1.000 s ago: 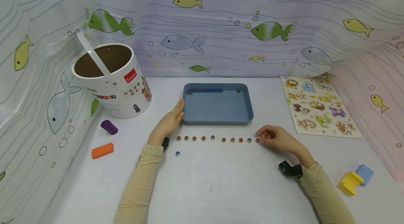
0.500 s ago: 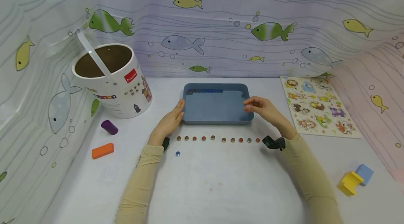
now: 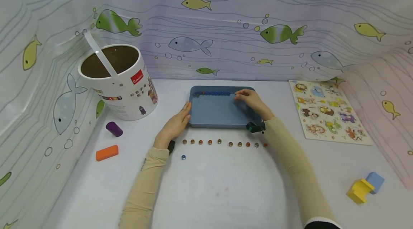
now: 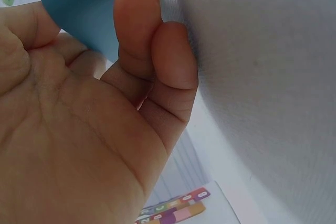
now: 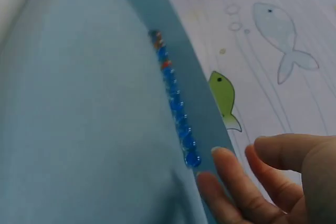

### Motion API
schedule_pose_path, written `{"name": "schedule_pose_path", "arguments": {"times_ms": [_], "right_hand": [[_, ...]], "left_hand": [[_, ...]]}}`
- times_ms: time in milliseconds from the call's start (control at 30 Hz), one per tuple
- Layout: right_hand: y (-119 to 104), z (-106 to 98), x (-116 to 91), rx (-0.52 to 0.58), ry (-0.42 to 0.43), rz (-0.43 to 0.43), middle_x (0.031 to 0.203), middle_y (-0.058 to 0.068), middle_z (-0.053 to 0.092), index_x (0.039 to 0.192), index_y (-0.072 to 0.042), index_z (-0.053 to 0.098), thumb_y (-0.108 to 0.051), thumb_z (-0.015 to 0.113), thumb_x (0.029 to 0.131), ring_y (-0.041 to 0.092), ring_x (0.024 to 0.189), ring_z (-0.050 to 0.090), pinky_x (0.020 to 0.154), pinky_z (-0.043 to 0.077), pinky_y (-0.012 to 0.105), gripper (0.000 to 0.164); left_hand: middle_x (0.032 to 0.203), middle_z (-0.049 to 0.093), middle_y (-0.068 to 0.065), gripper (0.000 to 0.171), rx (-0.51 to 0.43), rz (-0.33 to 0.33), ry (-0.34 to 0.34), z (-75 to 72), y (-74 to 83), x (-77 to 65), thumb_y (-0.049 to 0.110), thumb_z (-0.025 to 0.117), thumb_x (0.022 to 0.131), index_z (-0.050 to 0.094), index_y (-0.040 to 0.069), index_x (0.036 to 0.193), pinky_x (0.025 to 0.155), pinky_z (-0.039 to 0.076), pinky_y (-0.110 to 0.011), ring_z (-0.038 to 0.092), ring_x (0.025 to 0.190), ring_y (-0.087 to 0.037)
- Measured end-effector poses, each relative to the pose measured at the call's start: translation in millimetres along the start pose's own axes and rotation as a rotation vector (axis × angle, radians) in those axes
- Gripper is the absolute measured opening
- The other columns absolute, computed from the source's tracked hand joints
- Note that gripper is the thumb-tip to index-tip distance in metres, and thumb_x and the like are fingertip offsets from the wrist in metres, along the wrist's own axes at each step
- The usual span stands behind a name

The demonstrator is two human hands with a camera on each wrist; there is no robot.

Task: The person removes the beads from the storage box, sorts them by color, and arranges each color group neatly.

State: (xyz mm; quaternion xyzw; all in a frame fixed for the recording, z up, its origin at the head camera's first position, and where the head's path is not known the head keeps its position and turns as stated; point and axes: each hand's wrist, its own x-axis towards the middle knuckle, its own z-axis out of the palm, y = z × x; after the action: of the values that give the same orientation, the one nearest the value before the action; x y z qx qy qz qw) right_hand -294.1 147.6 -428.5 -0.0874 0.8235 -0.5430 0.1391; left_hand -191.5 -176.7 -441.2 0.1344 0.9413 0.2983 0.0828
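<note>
A blue-grey tray [image 3: 214, 114] lies on the table with a row of mostly blue glass marbles [image 3: 217, 94] along its far wall. My left hand [image 3: 173, 125] touches the tray's left side with straight fingers; in the left wrist view its fingertips [image 4: 137, 9] are beside the tray wall [image 4: 86, 11]. My right hand [image 3: 253, 103] is over the tray's right part, near the right end of the marble row. In the right wrist view its loosely bent fingers [image 5: 236, 179] are close to the last blue marble [image 5: 192, 159], with nothing visible between them.
A line of orange and clear marbles [image 3: 230, 144] lies before the tray, with one blue marble [image 3: 183, 157] nearer. A white bucket [image 3: 129, 96], purple cylinder [image 3: 114, 129] and orange block [image 3: 107, 152] stand left. A picture board [image 3: 329, 112] and yellow block [image 3: 359, 191] lie right.
My right hand has moved from the right end of the marble line up and left over the tray. The lone marble at the tray's right is out of sight now. My left hand stayed.
</note>
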Motion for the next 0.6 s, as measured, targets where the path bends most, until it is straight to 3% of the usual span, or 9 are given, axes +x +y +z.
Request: {"name": "schedule_pose_path", "arguments": {"times_ms": [200, 300, 400, 600], "right_hand": [[-3, -1, 16, 0.138, 0.151, 0.006, 0.087, -0.005, 0.068, 0.127, 0.005, 0.056, -0.021, 0.053, 0.1, 0.032, 0.107, 0.065, 0.106, 0.046, 0.044, 0.037], [-8, -2, 21, 0.144, 0.187, 0.047, 0.085, -0.004, 0.065, 0.127, 0.006, 0.056, -0.019, 0.052, 0.101, 0.02, 0.089, 0.07, 0.094, 0.056, 0.036, 0.037], [-12, 0, 27, 0.12, 0.179, 0.098, 0.088, 0.002, 0.065, 0.126, 0.006, 0.057, -0.019, 0.05, 0.101, 0.007, 0.075, 0.066, 0.082, 0.059, 0.029, 0.036], [-7, 12, 37, 0.05, 0.09, 0.148, 0.085, 0.003, 0.065, 0.124, 0.001, 0.059, -0.024, 0.051, 0.102, 0.006, 0.066, 0.063, 0.063, 0.056, 0.02, 0.035]], "left_hand": [[0.165, 0.004, -0.005, 0.056, 0.009, 0.001, -0.001, -1.5, -1.1, 0.2, 0.026, 0.03, 0.107, 0.008, 0.013, 0.157, 0.122, 0.02, -0.05, 0.019, 0.149, -0.032], [0.165, 0.004, -0.006, 0.056, 0.009, 0.003, 0.005, -3.3, -0.5, 0.2, 0.026, 0.029, 0.107, 0.008, 0.013, 0.157, 0.122, 0.019, -0.05, 0.019, 0.149, -0.032], [0.165, 0.005, -0.006, 0.056, 0.006, 0.004, 0.011, -4.2, 0.4, 0.2, 0.026, 0.03, 0.107, 0.008, 0.012, 0.157, 0.122, 0.019, -0.05, 0.019, 0.149, -0.032], [0.164, 0.007, -0.008, 0.056, -0.009, 0.009, 0.013, -0.7, 1.8, 0.1, 0.023, 0.032, 0.107, 0.01, 0.01, 0.156, 0.121, 0.021, -0.05, 0.02, 0.148, -0.033]]}}
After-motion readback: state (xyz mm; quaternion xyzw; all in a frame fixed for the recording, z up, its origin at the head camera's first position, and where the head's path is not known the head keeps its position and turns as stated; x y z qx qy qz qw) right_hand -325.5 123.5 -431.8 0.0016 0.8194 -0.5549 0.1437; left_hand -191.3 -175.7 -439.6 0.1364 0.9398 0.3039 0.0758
